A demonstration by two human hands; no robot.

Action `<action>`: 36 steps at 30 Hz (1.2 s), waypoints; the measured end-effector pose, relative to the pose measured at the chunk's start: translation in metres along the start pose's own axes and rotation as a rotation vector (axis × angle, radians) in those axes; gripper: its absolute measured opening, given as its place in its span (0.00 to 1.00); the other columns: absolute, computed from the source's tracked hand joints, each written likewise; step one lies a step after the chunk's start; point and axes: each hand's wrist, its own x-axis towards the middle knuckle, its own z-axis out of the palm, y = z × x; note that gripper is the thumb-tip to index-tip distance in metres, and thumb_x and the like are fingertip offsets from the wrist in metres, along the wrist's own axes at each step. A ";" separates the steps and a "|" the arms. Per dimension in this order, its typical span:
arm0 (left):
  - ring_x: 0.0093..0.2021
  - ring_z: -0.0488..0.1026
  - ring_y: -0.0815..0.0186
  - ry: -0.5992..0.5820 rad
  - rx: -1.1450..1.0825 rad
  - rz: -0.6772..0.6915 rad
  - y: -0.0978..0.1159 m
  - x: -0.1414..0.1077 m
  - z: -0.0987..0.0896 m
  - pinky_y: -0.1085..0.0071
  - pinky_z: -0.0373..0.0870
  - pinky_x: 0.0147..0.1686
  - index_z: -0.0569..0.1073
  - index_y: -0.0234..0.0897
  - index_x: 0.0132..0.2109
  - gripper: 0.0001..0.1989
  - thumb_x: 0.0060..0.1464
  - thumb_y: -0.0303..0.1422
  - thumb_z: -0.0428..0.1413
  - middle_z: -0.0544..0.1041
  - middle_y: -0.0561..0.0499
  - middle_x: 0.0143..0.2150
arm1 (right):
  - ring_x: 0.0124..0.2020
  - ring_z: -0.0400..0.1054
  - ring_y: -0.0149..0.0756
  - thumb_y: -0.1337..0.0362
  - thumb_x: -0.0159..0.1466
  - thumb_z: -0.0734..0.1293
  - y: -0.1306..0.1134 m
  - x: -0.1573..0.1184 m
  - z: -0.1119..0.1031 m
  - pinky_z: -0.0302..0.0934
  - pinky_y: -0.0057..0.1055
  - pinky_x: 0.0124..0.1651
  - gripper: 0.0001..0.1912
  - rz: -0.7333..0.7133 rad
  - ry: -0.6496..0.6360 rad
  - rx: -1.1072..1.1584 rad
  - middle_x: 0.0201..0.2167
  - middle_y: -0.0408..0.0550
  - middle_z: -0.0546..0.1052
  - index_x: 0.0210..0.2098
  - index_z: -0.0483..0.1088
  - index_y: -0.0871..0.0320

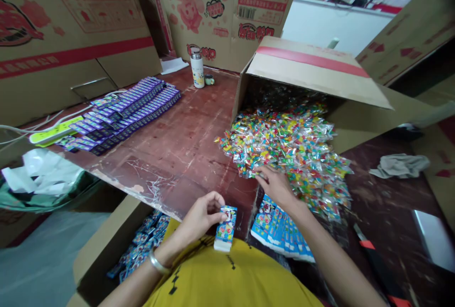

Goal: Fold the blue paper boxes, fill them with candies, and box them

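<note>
My left hand (204, 214) pinches a small blue printed candy box (226, 225) between thumb and fingers, close to my body; its white lower end faces me. My right hand (275, 185) reaches to the near edge of a heap of clear candy packets (284, 141) filled with colourful sweets. Its fingers are bent at the packets, and I cannot make out whether one is between them. Below my right forearm lies a fanned row of flat blue boxes (277, 229). The heap spills from a cardboard carton (313, 60) lying on its side.
Rows of purple boxes (131, 108) stand at the left beside a yellow-green power strip (57, 130). A flask (196, 67) is at the back. A box cutter (377, 259) and a grey cloth (400, 166) lie right. An open carton (103, 245) below the table edge holds blue boxes.
</note>
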 end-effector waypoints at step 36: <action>0.45 0.73 0.63 0.241 -0.052 0.266 0.013 0.023 0.028 0.67 0.70 0.46 0.66 0.38 0.49 0.14 0.54 0.28 0.56 0.75 0.48 0.45 | 0.42 0.68 0.39 0.60 0.65 0.64 -0.064 0.010 -0.002 0.62 0.34 0.47 0.10 -0.137 0.149 0.340 0.42 0.50 0.71 0.33 0.75 0.55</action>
